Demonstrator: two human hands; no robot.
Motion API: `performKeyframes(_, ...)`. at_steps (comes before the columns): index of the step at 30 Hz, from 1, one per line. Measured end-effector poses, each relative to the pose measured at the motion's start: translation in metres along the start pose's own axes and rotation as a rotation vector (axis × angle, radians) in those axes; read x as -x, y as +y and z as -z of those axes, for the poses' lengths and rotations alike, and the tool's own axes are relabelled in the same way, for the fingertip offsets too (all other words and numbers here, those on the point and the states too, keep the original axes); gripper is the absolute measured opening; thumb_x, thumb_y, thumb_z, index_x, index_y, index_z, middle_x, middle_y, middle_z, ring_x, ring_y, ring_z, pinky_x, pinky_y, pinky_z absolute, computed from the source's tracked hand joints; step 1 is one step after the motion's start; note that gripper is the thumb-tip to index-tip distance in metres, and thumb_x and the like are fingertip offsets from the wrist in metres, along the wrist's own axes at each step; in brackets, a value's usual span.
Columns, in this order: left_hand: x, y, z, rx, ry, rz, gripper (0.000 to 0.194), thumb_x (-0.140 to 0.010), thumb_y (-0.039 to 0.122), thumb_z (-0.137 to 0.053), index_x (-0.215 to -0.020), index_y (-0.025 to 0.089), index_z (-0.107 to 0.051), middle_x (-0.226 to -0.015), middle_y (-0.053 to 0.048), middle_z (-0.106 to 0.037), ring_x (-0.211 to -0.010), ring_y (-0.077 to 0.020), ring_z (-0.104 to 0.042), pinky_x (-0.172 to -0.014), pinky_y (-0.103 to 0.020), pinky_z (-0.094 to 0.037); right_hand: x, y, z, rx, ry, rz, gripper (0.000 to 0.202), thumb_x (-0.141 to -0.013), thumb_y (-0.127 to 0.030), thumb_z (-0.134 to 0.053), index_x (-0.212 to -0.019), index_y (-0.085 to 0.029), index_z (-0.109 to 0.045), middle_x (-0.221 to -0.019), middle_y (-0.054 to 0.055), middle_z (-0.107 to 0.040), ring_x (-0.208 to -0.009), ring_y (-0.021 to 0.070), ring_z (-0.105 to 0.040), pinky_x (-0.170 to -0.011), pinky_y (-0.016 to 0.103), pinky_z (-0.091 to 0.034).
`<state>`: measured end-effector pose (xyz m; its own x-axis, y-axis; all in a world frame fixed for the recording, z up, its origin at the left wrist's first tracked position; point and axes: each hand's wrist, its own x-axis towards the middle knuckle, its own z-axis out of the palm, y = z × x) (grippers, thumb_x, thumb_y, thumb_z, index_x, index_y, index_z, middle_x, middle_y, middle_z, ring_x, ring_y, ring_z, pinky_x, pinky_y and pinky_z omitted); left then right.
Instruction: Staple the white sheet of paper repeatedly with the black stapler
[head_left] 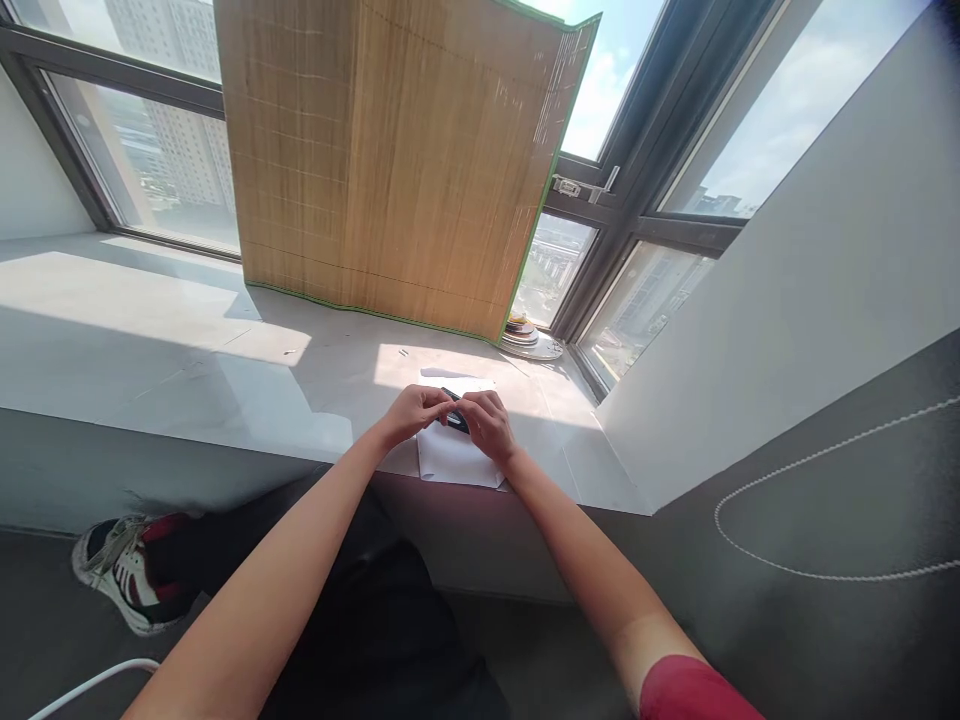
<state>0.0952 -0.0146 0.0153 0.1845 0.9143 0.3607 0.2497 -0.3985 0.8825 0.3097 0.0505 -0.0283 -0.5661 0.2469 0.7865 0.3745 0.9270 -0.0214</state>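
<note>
Over the paper (459, 460), my left hand (411, 412) and right hand (489, 424) grip the dark piece (457, 421) from either side. It looks light and stiff, perhaps slick, so its edges seem the best hold; the paper looks thin and likely to crease.

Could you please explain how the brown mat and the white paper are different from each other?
The brown mat stands upright in front of the window, while the white paper lies on the sill. The mat is much larger than the paper. The mat has a green edging and fine lines across it; the paper looks plain, though the hands partly cover it. Both are thin and sheet-like.
</note>
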Motion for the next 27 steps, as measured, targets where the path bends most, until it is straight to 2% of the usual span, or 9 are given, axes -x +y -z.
performKeyframes(6, -0.001, -0.007, -0.001, -0.004, -0.045, 0.005, 0.052, -0.095, 0.061, -0.07, -0.066, 0.018, -0.074, -0.053, -0.001, -0.058, -0.046, -0.0103, -0.044, -0.051, -0.025, -0.031, 0.001, -0.002, -0.003, -0.001, 0.022, 0.037, 0.023, -0.112, -0.025, -0.052, -0.115, -0.026, -0.075, -0.103, 0.007, -0.077, -0.098, 0.0232, -0.068, -0.09, 0.039, -0.055)
performKeyframes(8, -0.002, -0.009, -0.001, 0.025, -0.027, -0.003, 0.052, -0.095, 0.062, -0.069, -0.068, 0.018, -0.074, -0.055, -0.002, -0.06, -0.046, -0.0104, -0.043, -0.051, -0.025, -0.032, 0.002, -0.002, -0.004, -0.001, 0.042, 0.0, 0.022, -0.112, -0.025, -0.053, -0.11, -0.026, -0.075, -0.1, 0.007, -0.077, -0.095, 0.0232, -0.067, -0.089, 0.04, -0.054)
performKeyframes(10, -0.002, -0.011, 0.001, 0.073, 0.055, -0.004, 0.05, -0.097, 0.062, -0.066, -0.074, 0.019, -0.076, -0.059, -0.003, -0.064, -0.046, -0.011, -0.042, -0.051, -0.026, -0.033, 0.001, 0.004, -0.002, 0.003, 0.123, -0.098, 0.022, -0.111, -0.025, -0.055, -0.103, -0.026, -0.075, -0.097, 0.007, -0.076, -0.092, 0.0237, -0.066, -0.087, 0.041, -0.054)
performKeyframes(12, -0.003, -0.013, 0.004, 0.082, 0.225, 0.007, 0.05, -0.101, 0.06, -0.06, -0.075, 0.02, -0.075, -0.058, -0.003, -0.064, -0.047, -0.013, -0.045, -0.055, -0.028, -0.037, -0.003, 0.02, 0.005, 0.034, 0.255, -0.236, 0.022, -0.109, -0.027, -0.057, -0.097, -0.024, -0.075, -0.094, 0.008, -0.075, -0.09, 0.025, -0.065, -0.087, 0.043, -0.054)
performKeyframes(14, -0.003, -0.015, 0.009, 0.001, 0.419, 0.041, 0.051, -0.104, 0.053, -0.054, -0.066, 0.022, -0.069, -0.053, -0.001, -0.058, -0.051, -0.0155, -0.05, -0.061, -0.029, -0.041, -0.01, 0.048, 0.016, 0.09, 0.338, -0.385, 0.021, -0.105, -0.029, -0.06, -0.093, -0.024, -0.077, -0.093, 0.008, -0.075, -0.091, 0.027, -0.064, -0.088, 0.044, -0.054)
performKeyframes(16, -0.003, -0.017, 0.014, -0.154, 0.551, 0.09, 0.053, -0.105, 0.044, -0.051, -0.057, 0.023, -0.059, -0.05, -0.001, -0.051, -0.054, -0.017, -0.051, -0.066, -0.031, -0.041, -0.016, 0.083, 0.027, 0.117, 0.286, -0.539, 0.018, -0.097, -0.03, -0.064, -0.089, -0.024, -0.079, -0.094, 0.008, -0.077, -0.094, 0.029, -0.065, -0.09, 0.045, -0.054)
performKeyframes(20, -0.004, -0.019, 0.022, -0.427, 0.654, 0.183, 0.051, -0.105, 0.033, -0.048, -0.055, 0.024, -0.047, -0.054, -0.001, -0.046, -0.058, -0.0187, -0.045, -0.066, -0.033, -0.032, -0.011, 0.143, 0.034, 0.068, 0.103, -1.038, 0.014, -0.085, -0.029, -0.069, -0.078, -0.021, -0.079, -0.092, 0.011, -0.081, -0.092, 0.0276, -0.072, -0.091, 0.039, -0.055)
performKeyframes(24, -0.007, -0.031, 0.036, -0.539, 0.689, 0.284, 0.049, -0.103, 0.029, -0.052, -0.056, 0.025, -0.037, -0.055, -0.002, -0.042, -0.062, -0.0211, -0.044, -0.066, -0.035, -0.026, 0.012, 0.167, 0.017, 0.049, 0.013, -1.186, 0.015, -0.081, -0.032, -0.071, -0.072, -0.021, -0.078, -0.077, 0.01, -0.079, -0.082, 0.0285, -0.074, -0.082, 0.037, -0.056)
performKeyframes(27, -0.014, -0.047, 0.054, -0.539, 0.68, 0.374, 0.048, -0.097, 0.024, -0.058, -0.055, 0.026, -0.036, -0.054, -0.004, -0.043, -0.068, -0.0245, -0.051, -0.068, -0.035, -0.028, 0.018, 0.176, 0.005, 0.058, -0.021, -1.229, 0.014, -0.079, -0.034, -0.074, -0.074, -0.022, -0.08, -0.08, 0.009, -0.079, -0.084, 0.029, -0.074, -0.084, 0.04, -0.057)
